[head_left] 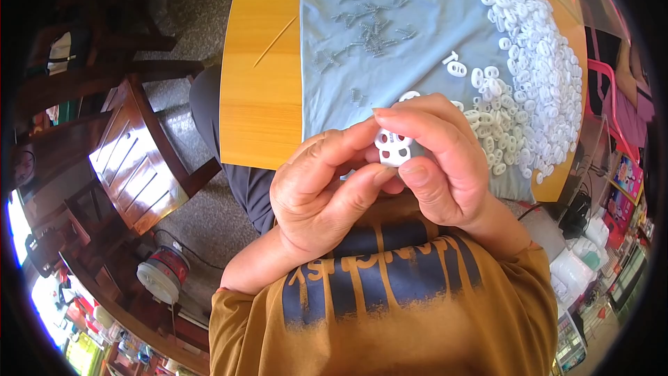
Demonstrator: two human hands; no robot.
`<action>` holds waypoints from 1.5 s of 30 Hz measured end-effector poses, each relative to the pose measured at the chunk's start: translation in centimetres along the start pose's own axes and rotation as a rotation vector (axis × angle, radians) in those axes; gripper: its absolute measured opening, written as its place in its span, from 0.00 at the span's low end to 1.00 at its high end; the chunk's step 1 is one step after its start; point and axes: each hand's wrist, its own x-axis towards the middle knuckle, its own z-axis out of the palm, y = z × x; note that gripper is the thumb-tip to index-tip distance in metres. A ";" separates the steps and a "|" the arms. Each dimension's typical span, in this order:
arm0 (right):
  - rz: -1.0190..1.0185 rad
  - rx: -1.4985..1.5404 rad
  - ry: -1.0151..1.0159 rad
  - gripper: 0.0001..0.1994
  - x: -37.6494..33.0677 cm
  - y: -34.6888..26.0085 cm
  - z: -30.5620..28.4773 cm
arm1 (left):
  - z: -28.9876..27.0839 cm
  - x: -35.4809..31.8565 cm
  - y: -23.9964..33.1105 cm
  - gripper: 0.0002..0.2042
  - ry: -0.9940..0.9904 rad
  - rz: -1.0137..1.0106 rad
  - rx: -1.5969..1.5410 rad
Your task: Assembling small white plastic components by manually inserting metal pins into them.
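Between the fingertips of both hands, close in front of my chest, is a white plastic cord lock (394, 153) with several openings in it. My left hand (313, 188) pinches it from the left with thumb and fingers. From the right, my right hand (449, 160) grips the same piece, its thumb at the lower edge and fingers curled over the top. The fingers hide part of it. Small metal springs (376, 35) lie scattered on the blue cloth (424, 28) beyond my hands. Several loose white pieces (456, 69) rest on the cloth past my right hand.
A large heap of white plastic pieces (536, 76) lines the table's right side, with a smaller off-white pile (497, 129) beside it. On the bare wooden tabletop (261, 111) at left lies a thin stick (273, 42). A wooden chair (139, 160) stands to the left.
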 end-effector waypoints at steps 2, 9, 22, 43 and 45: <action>0.011 0.017 0.005 0.14 0.0 0.0 0.1 | 0.1 0.0 0.0 0.20 0.015 0.007 0.026; 0.028 0.015 -0.006 0.15 -0.2 -0.1 -0.1 | 0.1 0.4 -0.1 0.20 0.024 0.100 0.210; 0.023 0.020 0.005 0.13 -0.2 0.1 0.3 | 0.6 -0.6 0.3 0.18 0.087 -0.106 0.004; -0.053 0.122 0.144 0.09 -0.6 0.4 2.0 | 1.1 -0.8 -0.5 0.14 0.143 0.160 0.176; -0.088 0.140 0.181 0.09 -1.1 1.2 2.7 | 1.1 -0.8 -0.7 0.13 0.130 0.164 0.198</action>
